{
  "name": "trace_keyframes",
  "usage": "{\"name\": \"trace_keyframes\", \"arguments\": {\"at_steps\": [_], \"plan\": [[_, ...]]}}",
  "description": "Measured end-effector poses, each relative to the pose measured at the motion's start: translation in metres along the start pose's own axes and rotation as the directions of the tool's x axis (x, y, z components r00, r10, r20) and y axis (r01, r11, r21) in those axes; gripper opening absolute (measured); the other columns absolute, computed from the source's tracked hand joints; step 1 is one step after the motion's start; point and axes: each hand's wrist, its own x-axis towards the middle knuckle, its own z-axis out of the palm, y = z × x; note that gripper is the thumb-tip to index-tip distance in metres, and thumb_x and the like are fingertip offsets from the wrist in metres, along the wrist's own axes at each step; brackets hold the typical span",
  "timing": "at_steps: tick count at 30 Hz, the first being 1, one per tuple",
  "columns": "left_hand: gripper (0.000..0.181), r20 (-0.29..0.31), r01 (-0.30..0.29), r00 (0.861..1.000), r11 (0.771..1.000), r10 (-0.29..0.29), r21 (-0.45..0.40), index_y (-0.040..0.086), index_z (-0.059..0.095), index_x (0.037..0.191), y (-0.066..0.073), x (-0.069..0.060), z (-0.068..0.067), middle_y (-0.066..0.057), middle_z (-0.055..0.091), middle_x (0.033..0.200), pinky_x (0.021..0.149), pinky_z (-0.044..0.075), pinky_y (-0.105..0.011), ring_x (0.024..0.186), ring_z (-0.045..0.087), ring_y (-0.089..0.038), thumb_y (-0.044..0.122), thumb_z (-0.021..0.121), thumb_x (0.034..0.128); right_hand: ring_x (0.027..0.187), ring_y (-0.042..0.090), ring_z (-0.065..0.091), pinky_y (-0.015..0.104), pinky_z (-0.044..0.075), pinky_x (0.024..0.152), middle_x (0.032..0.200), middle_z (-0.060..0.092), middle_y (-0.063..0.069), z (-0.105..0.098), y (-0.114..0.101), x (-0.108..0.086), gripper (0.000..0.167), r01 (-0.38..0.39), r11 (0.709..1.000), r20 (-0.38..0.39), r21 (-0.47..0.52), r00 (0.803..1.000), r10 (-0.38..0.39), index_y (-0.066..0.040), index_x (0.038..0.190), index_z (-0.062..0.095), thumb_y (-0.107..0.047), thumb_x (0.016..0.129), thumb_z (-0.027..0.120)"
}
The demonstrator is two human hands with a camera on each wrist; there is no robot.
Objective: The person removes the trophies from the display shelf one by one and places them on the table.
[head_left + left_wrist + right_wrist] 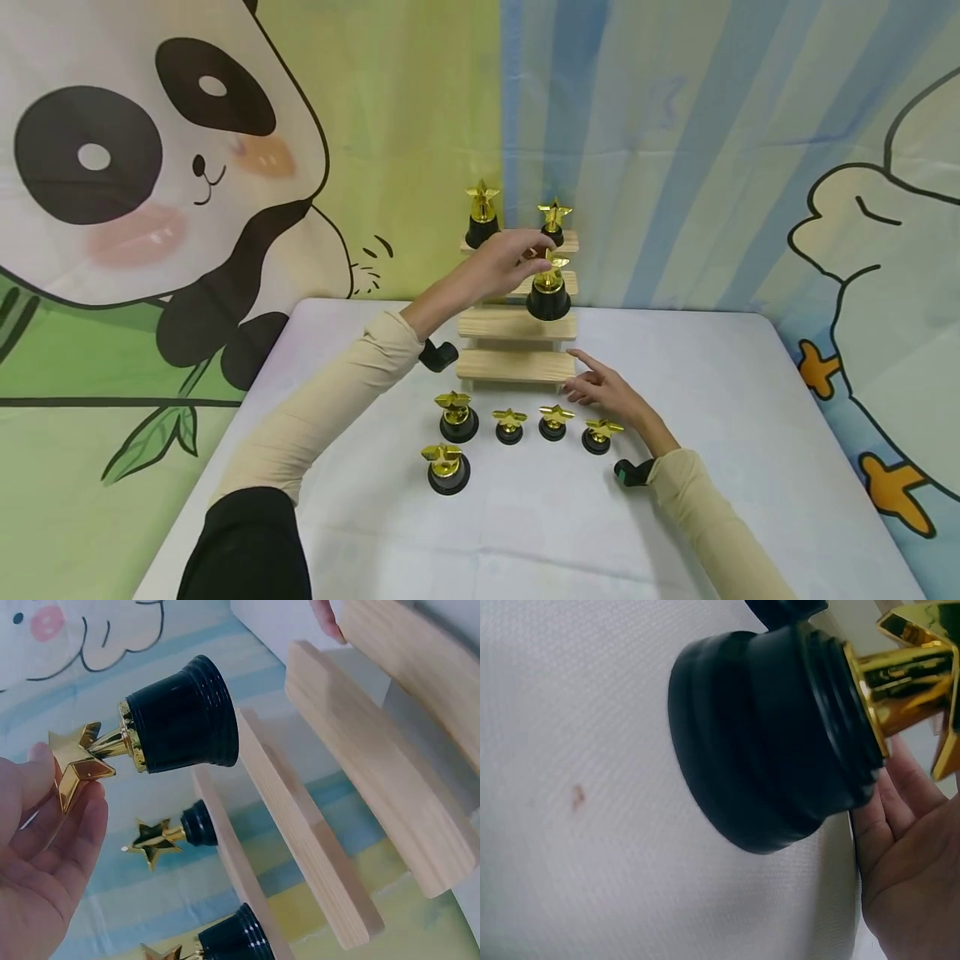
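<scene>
My left hand pinches the gold star of a trophy between thumb and fingers. In the left wrist view this trophy's black base points at the wooden stepped stand, and in the head view it appears before the stand's upper steps. On the top step are a larger star trophy and a smaller one, partly behind my left hand. My right hand, its fingers loosely extended, is by the right end of the lowest step. Close by it stands a small trophy, apart from the fingers.
On the white table, before the stand, are two larger trophies, one at the left and one nearer, and small trophies in a row. Black wrist cameras jut out beside the sleeves. A printed cloth backdrop hangs behind.
</scene>
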Motion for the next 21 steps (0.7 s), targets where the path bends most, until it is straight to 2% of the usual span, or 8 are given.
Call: {"name": "trace_keyframes", "arguments": {"at_steps": [5,12,16,21], "plan": [[0.03,-0.033,-0.071,0.997,0.997,0.071,-0.018,0.006,0.062,0.122,0.009,-0.017,-0.002,-0.005,0.067,0.112,0.085,0.053,-0.026,0.098,0.064,-0.014,0.021,0.061,0.0958,0.099,0.034,0.069,0.041,0.057,0.085,0.116,0.065,0.029,-0.001,0.0,0.001,0.067,0.013,1.0,0.007,0.015,1.0,-0.013,-0.019,0.155,0.021,-0.029,0.099,0.056],[0.029,-0.024,-0.068,0.998,0.994,0.066,-0.089,0.006,0.065,0.12,0.025,-0.047,0.005,-0.005,0.07,0.111,0.08,0.053,-0.02,0.094,0.065,-0.013,0.02,0.064,0.0943,0.099,0.031,0.069,0.04,0.057,0.084,0.117,0.066,0.027,-0.002,-0.001,0.0,0.068,-0.002,1.0,0.007,0.017,1.0,0.002,-0.021,0.156,0.02,-0.033,0.099,0.055],[0.027,0.037,-0.068,0.997,0.992,0.072,-0.11,0.007,0.066,0.117,0.031,-0.066,0.015,-0.004,0.07,0.107,0.076,0.053,-0.017,0.091,0.065,-0.01,0.02,0.065,0.0936,0.099,0.032,0.069,0.041,0.057,0.084,0.117,0.066,0.027,-0.002,0.001,0.0,0.067,0.001,1.0,0.006,0.006,1.0,-0.001,-0.021,0.156,0.019,-0.032,0.1,0.054],[0.026,0.121,-0.08,0.988,0.99,0.095,-0.118,0.01,0.067,0.116,0.039,-0.089,0.029,0.0,0.07,0.105,0.073,0.052,-0.014,0.087,0.062,-0.006,0.022,0.065,0.0937,0.099,0.034,0.069,0.042,0.057,0.085,0.117,0.065,0.029,-0.002,0.001,-0.001,0.067,0.005,1.0,0.007,0.014,1.0,-0.005,-0.02,0.156,0.018,-0.029,0.1,0.054]]}}
